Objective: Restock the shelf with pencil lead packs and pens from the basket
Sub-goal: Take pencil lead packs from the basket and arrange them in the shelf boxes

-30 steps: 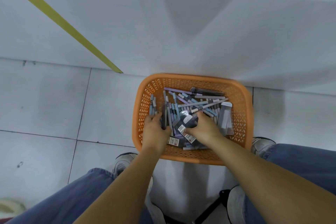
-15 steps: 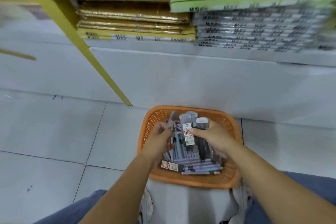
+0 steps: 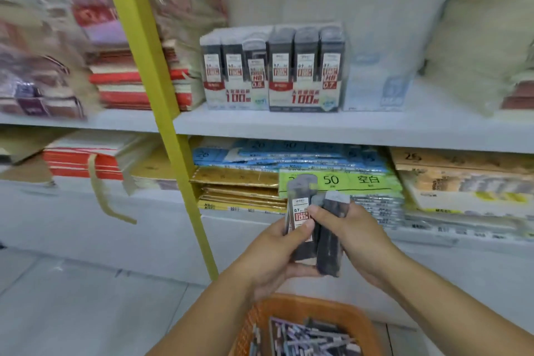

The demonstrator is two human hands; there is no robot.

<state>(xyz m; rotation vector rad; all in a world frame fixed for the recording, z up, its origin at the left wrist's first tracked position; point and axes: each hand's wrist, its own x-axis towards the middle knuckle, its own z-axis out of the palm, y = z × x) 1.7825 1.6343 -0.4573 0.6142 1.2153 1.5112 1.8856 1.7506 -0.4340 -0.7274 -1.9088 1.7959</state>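
I hold a small bunch of dark pencil lead packs upright in front of me, above the orange basket. My left hand grips them from the left, thumb across a white label. My right hand clasps the right-hand pack. Pens lie loose in the basket at the bottom edge. On the white shelf stand two display boxes of lead packs, side by side.
A yellow post slants down left of my hands. Pale blue boxes stand right of the lead boxes, bagged goods farther right. Red paper stacks lie at left; envelope packs fill the lower shelf.
Both hands have lifted the lead packs out of the basket and up to chest height. My view has tilted up from the floor to the shelves.
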